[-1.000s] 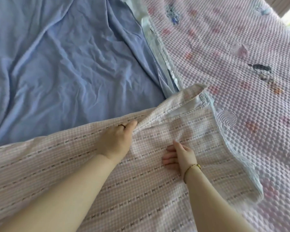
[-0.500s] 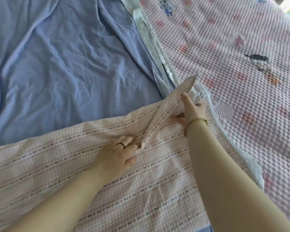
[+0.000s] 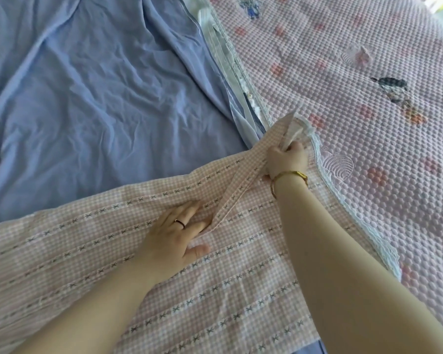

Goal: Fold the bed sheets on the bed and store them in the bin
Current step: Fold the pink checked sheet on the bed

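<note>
Here left hand (image 3: 175,233) lies flat, fingers spread, pressing pink checked sheet (image 3: 87,251); right hand (image 3: 287,159) beyond it pinches the sheet's raised corner fold.

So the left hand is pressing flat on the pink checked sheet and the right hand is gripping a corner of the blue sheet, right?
Not quite. In the head view the right hand grips a corner of the pink checked sheet, not the blue sheet, which lies untouched. The left hand does press flat on the checked sheet.
</note>
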